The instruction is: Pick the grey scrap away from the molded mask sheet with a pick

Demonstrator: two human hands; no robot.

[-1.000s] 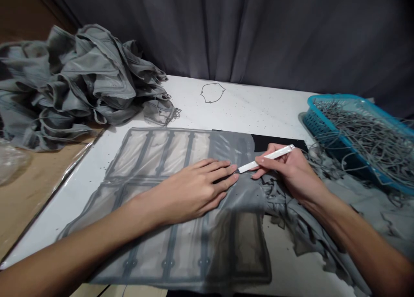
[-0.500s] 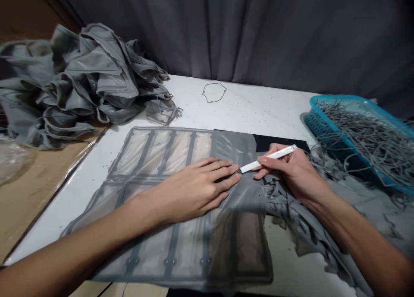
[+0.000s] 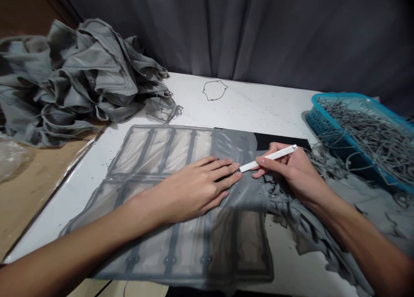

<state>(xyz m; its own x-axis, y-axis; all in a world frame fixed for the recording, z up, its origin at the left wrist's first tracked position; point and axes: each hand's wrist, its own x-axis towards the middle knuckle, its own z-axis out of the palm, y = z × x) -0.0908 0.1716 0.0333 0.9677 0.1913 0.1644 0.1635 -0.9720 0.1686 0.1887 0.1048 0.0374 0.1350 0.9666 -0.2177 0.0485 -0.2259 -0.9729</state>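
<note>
Grey sheet lies spread over the white table, beneath the left hand, whose fingers stretch out slightly parted, resting on it. Just right of those fingertips, the right hand pinches a white pen-shaped tool, its dark tip beside them. Hands, tool and sheet look practically unmoved from half a second ago.

Behind the sheet, the surface is bright; the curtain farther beyond the sheet is dim. Pale glints streak the sheet; right of it, the basket looks stretched and slightly soft.
</note>
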